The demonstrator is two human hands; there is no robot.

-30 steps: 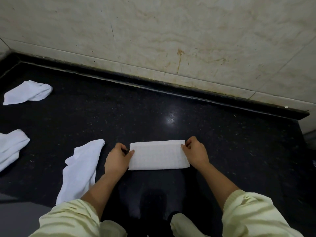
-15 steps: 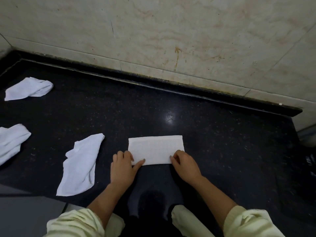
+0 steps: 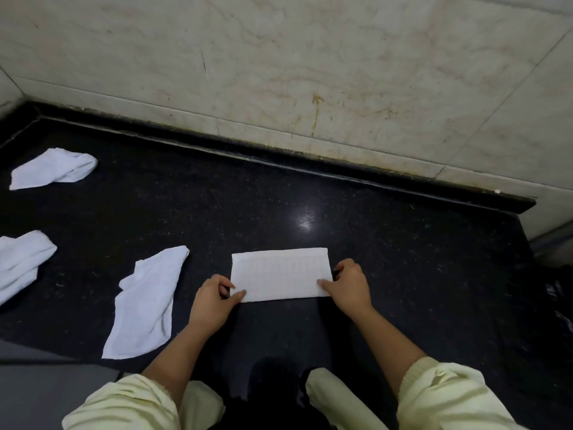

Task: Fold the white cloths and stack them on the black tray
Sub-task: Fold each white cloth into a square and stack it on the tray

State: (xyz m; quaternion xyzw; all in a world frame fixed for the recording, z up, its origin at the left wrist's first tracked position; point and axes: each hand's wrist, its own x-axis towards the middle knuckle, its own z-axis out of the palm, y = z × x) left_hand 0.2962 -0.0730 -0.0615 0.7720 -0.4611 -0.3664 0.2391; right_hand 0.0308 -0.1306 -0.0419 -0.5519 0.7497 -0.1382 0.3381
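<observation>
left hand (image 3: 214, 297) pinches folded cloth (image 3: 279, 274) at its near-left corner, thumb on top | right hand (image 3: 348, 287) pinches the near-right corner, fingers curled at the edge | folded cloth lies flat on counter (image 3: 403, 259) | left of it: loose cloth (image 3: 148, 302) close by, second cloth (image 3: 21, 262) farther out, third cloth (image 3: 52, 169) farthest back

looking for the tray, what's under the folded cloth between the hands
Only black counter shows around the folded cloth, which lies flat on it; no tray rim is visible. The left hand and right hand pinch its near corners; whatever lies directly beneath is covered.
</observation>
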